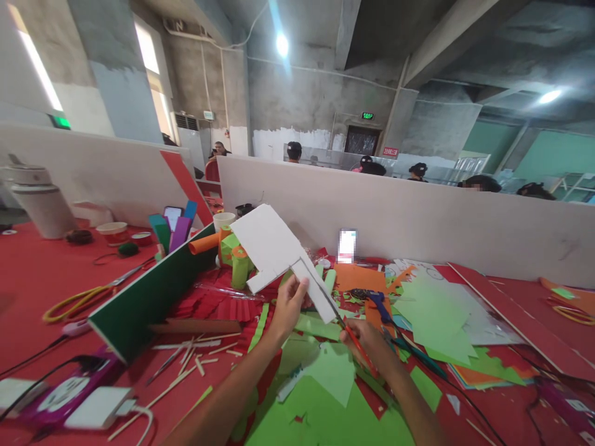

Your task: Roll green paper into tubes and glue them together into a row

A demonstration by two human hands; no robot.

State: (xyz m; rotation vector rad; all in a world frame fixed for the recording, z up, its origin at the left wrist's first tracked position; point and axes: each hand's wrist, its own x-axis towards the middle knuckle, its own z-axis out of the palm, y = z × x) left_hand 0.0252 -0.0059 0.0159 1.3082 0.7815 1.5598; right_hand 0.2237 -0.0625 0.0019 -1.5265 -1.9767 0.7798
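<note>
My left hand [289, 305] pinches the lower part of a white cardboard piece [271, 246] and holds it up above the table. In my right hand [367, 342] is a pair of red-handled scissors [349, 331]. Their blades run up along a cut line in the cardboard's narrow lower strip. Green paper sheets [325, 371] and scraps lie under both hands.
A green-faced board [153, 294] lies at the left, with wooden sticks [190, 359] in front. Yellow-handled scissors [88, 297], a glue gun [376, 301], a phone [347, 245], orange and green paper cover the red table [37, 272]. White partitions [418, 217] stand behind; people sit beyond.
</note>
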